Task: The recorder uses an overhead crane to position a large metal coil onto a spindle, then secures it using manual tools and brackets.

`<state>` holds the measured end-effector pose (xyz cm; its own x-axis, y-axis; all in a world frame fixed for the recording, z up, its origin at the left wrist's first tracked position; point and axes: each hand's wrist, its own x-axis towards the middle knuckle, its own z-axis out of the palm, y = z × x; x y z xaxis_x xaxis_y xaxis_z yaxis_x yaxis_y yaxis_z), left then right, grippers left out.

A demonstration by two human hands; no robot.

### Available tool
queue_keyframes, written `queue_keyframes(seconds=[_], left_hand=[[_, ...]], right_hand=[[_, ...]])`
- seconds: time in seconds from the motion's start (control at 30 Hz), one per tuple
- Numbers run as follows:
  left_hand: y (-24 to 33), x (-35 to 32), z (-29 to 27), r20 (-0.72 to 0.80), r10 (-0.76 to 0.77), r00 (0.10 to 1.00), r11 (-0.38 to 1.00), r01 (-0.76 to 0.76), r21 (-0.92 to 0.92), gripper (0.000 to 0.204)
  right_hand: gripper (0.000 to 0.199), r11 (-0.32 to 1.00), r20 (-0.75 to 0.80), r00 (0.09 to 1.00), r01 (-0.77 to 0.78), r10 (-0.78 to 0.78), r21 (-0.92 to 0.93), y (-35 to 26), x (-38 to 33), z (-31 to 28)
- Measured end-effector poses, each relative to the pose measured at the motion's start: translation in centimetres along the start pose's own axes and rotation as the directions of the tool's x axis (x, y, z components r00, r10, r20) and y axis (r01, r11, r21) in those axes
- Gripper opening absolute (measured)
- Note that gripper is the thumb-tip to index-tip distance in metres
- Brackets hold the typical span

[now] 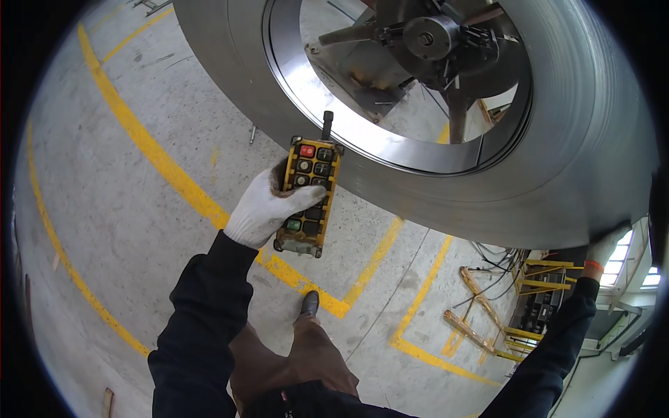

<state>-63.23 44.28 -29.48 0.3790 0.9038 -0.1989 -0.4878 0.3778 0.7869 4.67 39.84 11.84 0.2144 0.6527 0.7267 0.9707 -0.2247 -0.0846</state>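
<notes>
In a white glove, my left hand (259,210) is closed around a yellow crane remote control (311,233) with black, red and green push buttons and a short stub antenna. The thumb lies across the buttons on its right side. A large grey steel coil (390,198) fills the upper right, just beyond the remote. My right hand (605,249), gloved with an orange cuff, reaches out to the far right and rests against the coil's lower outer edge. Its fingers appear stretched along the steel, though partly hard to make out.
Inside the coil's bore shows a dark machine hub with arms (428,38). Yellow lines (150,150) mark the concrete floor. At lower right stand yellow metal steps (543,285), wooden beams (470,324) and loose black cables (498,259). A small metal rod (252,134) lies left of the coil.
</notes>
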Motion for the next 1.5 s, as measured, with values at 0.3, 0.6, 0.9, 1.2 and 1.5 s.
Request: queue_keyframes(seconds=[0.3,0.6,0.9,1.2,1.5], left_hand=[[-1.6,-5.2,-2.3,-0.184,0.092,0.979,0.989,-0.112,-0.101,0.055],[1.1,-5.0,-3.1,-0.142,0.059,0.988,0.998,-0.055,0.03,0.042],[1.3,-5.6,-2.7,-0.104,0.052,0.993,0.998,-0.047,0.047,0.032],[0.5,-7.4,-5.0,-0.105,0.033,0.994,0.995,-0.023,0.098,0.035],[-0.8,-8.4,-7.1,-0.081,0.001,0.997,0.999,0.002,0.04,0.041]], right_hand=[[0.101,0.966,0.016,0.988,0.155,-0.155,-0.208,-0.4,-3.0,-1.1],[0.085,0.962,0.003,0.993,-0.116,0.119,0.245,-3.5,-7.9,-2.3],[0.074,0.934,-0.138,0.965,0.173,-0.224,-0.312,2.5,-6.6,-5.2],[0.073,0.936,-0.069,0.963,0.236,-0.262,-0.261,-1.9,-8.7,-5.0],[0.103,0.733,0.067,0.901,0.391,-0.43,-0.557,-0.8,-10.2,-5.5]])
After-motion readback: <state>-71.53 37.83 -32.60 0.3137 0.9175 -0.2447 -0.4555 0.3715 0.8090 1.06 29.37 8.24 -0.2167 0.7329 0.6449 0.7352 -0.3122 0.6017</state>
